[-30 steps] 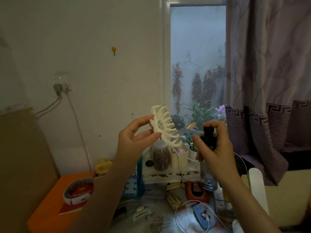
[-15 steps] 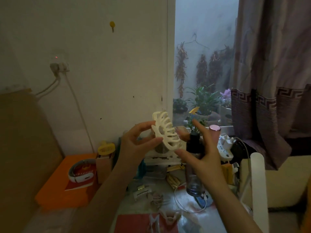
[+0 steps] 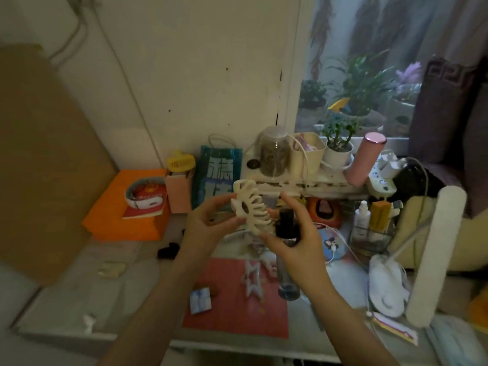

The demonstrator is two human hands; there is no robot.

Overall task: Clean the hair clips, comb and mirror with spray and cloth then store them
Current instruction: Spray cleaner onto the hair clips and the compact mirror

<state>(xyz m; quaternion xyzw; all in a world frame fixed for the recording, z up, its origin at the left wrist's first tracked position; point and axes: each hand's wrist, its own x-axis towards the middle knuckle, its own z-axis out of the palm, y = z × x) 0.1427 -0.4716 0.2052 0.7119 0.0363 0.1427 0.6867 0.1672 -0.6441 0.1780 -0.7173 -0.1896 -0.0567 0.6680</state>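
Grey desk (image 3: 79, 299), cluttered, red mat (image 3: 227, 315) at near centre. Right hand (image 3: 295, 241) wrapped round a spray bottle (image 3: 286, 273), dark nozzle up, forefinger raised above it. Left hand (image 3: 208, 223) pinches a cream claw clip (image 3: 250, 207) by its hinge end, raised over the desk, just left of the nozzle. Clip likely light, stiff, brittle at the teeth, slippery once wet; hold at the hinge.

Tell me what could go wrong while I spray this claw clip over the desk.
1. The left hand pinches the cream claw clip only at one end, so a spray burst or wet fingers could loosen that grip.
2. The right hand's spray bottle points toward the back of the desk, where a power strip and white cable lie; overspray might reach them.
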